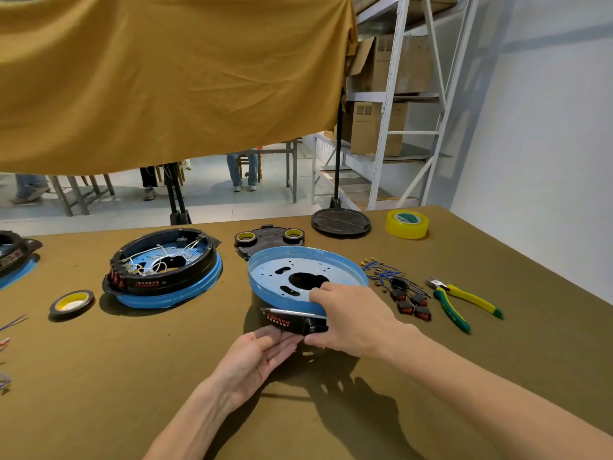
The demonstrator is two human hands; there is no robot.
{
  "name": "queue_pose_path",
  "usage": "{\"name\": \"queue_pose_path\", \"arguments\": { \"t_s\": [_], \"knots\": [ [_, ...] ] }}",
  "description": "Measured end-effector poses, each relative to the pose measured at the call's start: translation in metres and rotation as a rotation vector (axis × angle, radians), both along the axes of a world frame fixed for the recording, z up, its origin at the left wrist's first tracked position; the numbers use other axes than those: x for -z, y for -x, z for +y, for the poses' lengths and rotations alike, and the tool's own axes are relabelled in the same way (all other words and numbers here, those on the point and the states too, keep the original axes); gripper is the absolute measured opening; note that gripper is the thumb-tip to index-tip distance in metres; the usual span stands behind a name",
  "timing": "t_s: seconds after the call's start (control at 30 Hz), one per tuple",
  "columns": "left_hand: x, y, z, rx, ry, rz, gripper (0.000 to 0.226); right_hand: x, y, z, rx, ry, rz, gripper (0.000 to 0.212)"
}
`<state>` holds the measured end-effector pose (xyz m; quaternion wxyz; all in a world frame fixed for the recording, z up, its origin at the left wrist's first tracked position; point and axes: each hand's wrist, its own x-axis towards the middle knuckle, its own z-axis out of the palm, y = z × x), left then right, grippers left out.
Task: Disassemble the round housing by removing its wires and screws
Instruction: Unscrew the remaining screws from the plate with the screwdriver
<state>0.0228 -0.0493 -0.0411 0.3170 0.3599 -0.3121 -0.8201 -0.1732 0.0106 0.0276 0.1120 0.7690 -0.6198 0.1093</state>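
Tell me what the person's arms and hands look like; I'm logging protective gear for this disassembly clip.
No protective gear shows. The left hand and the right hand are bare, with no gloves, rings or watch visible. Both forearms are uncovered right to the frame's lower edge, with no sleeves in view.

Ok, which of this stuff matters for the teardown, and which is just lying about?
In the job: round housing, held by left hand and right hand; screwdriver; removed wires and switches.

Lying about: pliers, yellow tape roll, second housing, black lid.
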Motion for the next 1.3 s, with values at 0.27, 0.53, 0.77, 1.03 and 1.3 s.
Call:
{"name": "queue_pose_path", "arguments": {
  "t_s": [0.27,0.53,0.77,1.03,1.3],
  "knots": [
    [-0.001,0.002,0.001,0.019,0.016,0.013,0.028,-0.01,0.005,-0.003,0.021,0.053,-0.06,0.035],
    [0.0,0.0,0.0,0.028,-0.047,0.122,0.034,-0.004,0.004,-0.006,-0.008,0.03,-0.089,0.03],
    [0.002,-0.008,-0.015,-0.082,0.213,-0.301,0.049,0.022,0.008,-0.005,0.02,-0.074,-0.088,0.03],
    [0.014,-0.008,-0.006,-0.325,0.894,-0.899,0.024,0.035,0.018,0.0,0.048,-0.048,-0.057,0.028],
    [0.02,-0.005,0.0,-0.21,1.051,-0.946,0.024,0.027,0.029,0.003,0.079,0.011,-0.127,0.03]
  ]
}}
